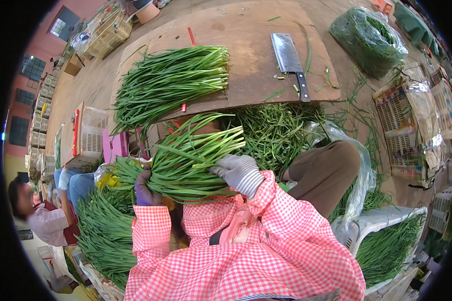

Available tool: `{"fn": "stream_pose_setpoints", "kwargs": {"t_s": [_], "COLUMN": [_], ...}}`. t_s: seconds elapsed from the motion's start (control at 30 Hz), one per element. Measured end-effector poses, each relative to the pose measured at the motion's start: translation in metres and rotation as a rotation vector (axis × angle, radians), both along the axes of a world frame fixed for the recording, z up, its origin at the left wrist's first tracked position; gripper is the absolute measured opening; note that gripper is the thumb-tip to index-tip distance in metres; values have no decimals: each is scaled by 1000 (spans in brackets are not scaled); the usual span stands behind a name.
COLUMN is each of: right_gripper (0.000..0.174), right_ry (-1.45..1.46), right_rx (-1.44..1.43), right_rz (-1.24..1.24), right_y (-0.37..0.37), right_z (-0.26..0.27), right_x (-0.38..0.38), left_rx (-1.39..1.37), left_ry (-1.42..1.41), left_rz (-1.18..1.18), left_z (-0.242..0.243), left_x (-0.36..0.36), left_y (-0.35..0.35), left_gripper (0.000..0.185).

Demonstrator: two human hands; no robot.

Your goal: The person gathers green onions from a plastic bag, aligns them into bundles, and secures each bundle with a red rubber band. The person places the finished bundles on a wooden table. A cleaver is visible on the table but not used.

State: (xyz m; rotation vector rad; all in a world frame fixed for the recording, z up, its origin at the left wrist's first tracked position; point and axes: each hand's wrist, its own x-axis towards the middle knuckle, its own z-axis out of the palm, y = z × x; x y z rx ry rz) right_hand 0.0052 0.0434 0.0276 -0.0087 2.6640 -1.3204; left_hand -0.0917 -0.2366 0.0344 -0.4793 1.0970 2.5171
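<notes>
A loose bundle of garlic chives (196, 165) lies across my lap, its pale stem ends pointing right. My left hand (147, 188), in a dark purple glove, grips the leafy side of it. At the stem side, my right hand (239, 171), in a grey striped glove, has its fingers against the stalks; how firmly they close is partly hidden. Beyond the hands, a larger pile of chives (173, 81) rests on a wooden board (248, 22), over a red strip (191, 36) whose ends stick out. A cleaver (288, 52) with a black handle lies at the board's right.
Trimmed leaves (275, 131) heap below the board's near edge. More chives (105, 237) lie at my left, and a white crate (390, 240) of them stands at right. A filled plastic bag (369, 41) sits farther back. A seated person (49, 222) is at far left.
</notes>
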Motion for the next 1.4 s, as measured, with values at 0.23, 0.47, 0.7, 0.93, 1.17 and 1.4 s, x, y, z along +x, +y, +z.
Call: {"fn": "stream_pose_setpoints", "kwargs": {"t_s": [0.23,0.47,0.7,0.93,1.17,1.4], "right_gripper": [22,23,62,45,70,40], "right_ry": [47,310,-283,-11,38,74], "right_rx": [-1121,-1138,415,-218,-668,-926], "right_rz": [-753,-1011,-540,-546,-438,-471], "right_y": [43,88,119,95,58,47], "right_z": [12,-13,-10,-7,-12,-13], "right_x": [40,63,85,42,-28,-30], "left_rx": [-117,11,-189,-93,-103,-161], "left_ry": [105,-137,125,-72,31,164], "left_rz": [-48,117,-16,46,-24,-59], "left_z": [-21,-30,-35,-21,-23,-21], "left_x": [7,5,8,3,5,12], "left_y": [-9,0,-12,0,3,3], "left_gripper": [31,27,29,29,30,21]}}
